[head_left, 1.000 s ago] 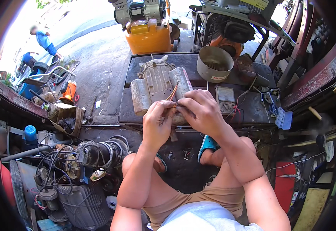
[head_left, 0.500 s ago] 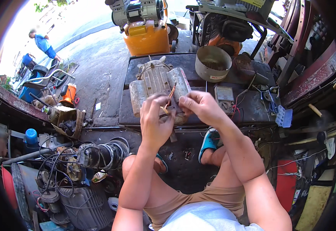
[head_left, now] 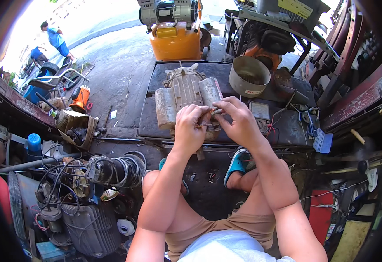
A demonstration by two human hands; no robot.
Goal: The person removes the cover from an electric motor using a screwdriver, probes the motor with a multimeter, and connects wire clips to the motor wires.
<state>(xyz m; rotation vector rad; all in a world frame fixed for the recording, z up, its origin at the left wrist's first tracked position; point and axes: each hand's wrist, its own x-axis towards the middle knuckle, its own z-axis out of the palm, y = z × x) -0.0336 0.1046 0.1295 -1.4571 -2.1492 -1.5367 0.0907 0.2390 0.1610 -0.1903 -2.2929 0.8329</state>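
Note:
A worn grey electric motor (head_left: 185, 87) lies on the dark bench, with a cylindrical housing on each side. Over its near end, my left hand (head_left: 191, 126) is closed in a pinch on a thin orange wire (head_left: 211, 112). Close beside it my right hand (head_left: 236, 115) pinches the same spot with thumb and forefinger, the two sets of fingertips nearly touching. Most of the wire is hidden by the fingers, and its ends cannot be made out.
On the bench (head_left: 156, 70) stand a round metal ring (head_left: 248, 81) and a multimeter (head_left: 259, 110) with leads. Scissors (head_left: 310, 124) and a blue plastic tray (head_left: 323, 140) lie right. Behind is an orange compressor (head_left: 175, 43). Another motor (head_left: 90, 227) sits left. Two people are far left.
My hands have come together at the fingertips, covering the orange wire that stood out between them before. The view has shifted slightly, so the bench appears farther right.

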